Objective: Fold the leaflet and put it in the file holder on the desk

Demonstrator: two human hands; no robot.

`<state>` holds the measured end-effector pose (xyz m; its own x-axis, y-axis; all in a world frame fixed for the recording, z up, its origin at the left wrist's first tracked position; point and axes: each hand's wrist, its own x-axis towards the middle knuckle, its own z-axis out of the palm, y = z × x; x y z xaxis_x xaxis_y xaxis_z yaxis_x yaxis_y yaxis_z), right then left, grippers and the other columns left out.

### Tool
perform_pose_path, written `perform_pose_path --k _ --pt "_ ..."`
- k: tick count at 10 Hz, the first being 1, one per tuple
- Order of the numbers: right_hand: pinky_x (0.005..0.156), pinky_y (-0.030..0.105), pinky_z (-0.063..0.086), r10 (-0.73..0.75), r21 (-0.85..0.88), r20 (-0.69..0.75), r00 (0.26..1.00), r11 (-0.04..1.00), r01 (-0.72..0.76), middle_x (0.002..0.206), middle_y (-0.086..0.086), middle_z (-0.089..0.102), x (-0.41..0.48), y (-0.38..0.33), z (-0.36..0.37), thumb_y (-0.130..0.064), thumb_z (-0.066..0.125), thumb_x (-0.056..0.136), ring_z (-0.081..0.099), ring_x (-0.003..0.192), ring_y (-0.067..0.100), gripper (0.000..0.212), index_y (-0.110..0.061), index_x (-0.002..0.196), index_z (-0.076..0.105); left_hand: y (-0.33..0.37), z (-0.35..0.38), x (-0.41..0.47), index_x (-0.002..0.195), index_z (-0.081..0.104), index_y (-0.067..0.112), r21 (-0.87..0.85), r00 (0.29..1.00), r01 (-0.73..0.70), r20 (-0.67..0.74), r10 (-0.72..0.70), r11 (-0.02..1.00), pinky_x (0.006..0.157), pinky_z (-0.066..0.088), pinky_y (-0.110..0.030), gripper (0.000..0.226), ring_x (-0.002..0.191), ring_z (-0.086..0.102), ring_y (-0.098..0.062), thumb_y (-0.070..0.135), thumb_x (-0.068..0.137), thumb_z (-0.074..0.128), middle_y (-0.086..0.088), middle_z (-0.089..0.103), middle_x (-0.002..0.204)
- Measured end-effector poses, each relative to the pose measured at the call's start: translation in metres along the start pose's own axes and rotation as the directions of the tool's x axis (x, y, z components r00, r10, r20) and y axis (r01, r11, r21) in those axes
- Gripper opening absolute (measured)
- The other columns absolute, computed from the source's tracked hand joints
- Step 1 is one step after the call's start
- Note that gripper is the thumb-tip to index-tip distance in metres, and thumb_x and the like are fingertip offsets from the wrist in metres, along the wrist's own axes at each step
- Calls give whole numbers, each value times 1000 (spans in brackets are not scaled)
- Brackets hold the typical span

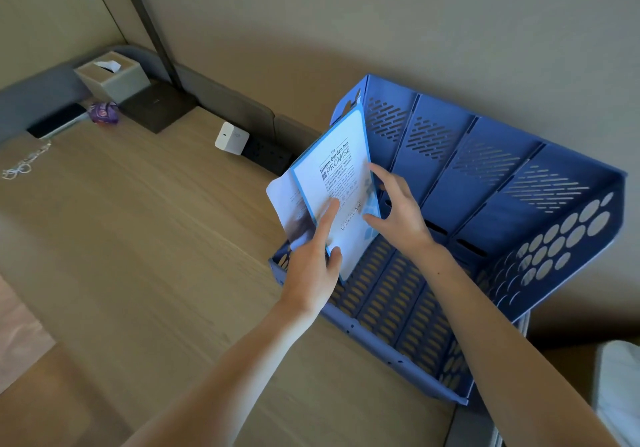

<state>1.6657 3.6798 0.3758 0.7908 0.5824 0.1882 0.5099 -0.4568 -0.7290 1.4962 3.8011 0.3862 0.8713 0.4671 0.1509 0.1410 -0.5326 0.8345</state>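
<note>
A white leaflet (337,166) with a light blue border stands on edge in the leftmost slot of the blue file holder (491,190), leaning against its left wall. One white flap sticks out to the left beyond the holder's side. My left hand (313,263) grips the leaflet's lower left edge, with the index finger stretched over the front page. My right hand (398,209) holds the leaflet's right edge between thumb and fingers, inside the holder.
The holder sits at the right end of a wooden desk (145,224), against the wall. A white charger (231,138) is plugged into a socket strip to the left. Farther left are a tissue box (112,75), a purple packet (103,112), a phone (57,121) and a lamp base (157,105).
</note>
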Motion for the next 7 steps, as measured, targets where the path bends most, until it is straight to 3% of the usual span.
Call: perform_pose_path --k 1,2,3,4,5,7 --pt "82 -6 35 22 -20 -9 1000 1000 -22 129 -18 37 -7 -5 -6 -7 75 79 37 111 -26 92 -50 145 27 2 -7 -5 150 22 46 57 999 -8 38 6 998 64 54 -41 74 55 50 -16 9 94 54 -1 47 63" --pt "82 -7 33 39 -34 -39 998 999 -40 128 -17 38 -16 -11 -12 -5 75 79 37 110 -28 93 -50 146 27 -1 -16 -10 151 24 42 71 999 -29 27 27 997 77 47 -8 73 91 65 -12 9 94 56 -6 67 112" --pt "96 7 36 67 -11 -70 995 998 -68 138 -11 39 -31 -26 -20 -6 74 82 42 114 -17 89 -46 148 29 4 -31 -17 150 21 46 96 999 -38 21 36 995 83 47 -14 74 106 62 -11 17 94 58 6 64 120" --pt "102 27 41 88 -8 -137 987 996 -90 145 -6 41 -51 -44 -24 -9 71 85 48 124 6 79 -39 147 32 5 -48 -26 150 23 43 156 996 -85 8 85 984 76 52 -36 71 107 61 -17 22 93 59 2 63 117" --pt "104 33 43 127 -16 -208 970 991 -134 144 -3 46 -76 -65 -27 -13 66 90 48 126 10 66 -30 147 38 9 -64 -31 148 34 31 220 985 -168 6 170 961 75 50 -35 63 108 58 -20 24 91 61 -1 60 120" --pt "102 40 45 5 -225 -370 929 970 -94 137 8 56 -138 -121 -23 -19 59 97 50 126 28 46 -12 142 49 18 -100 -51 129 58 8 312 900 -430 70 431 847 88 48 -40 42 105 58 -31 19 89 65 -9 63 119"
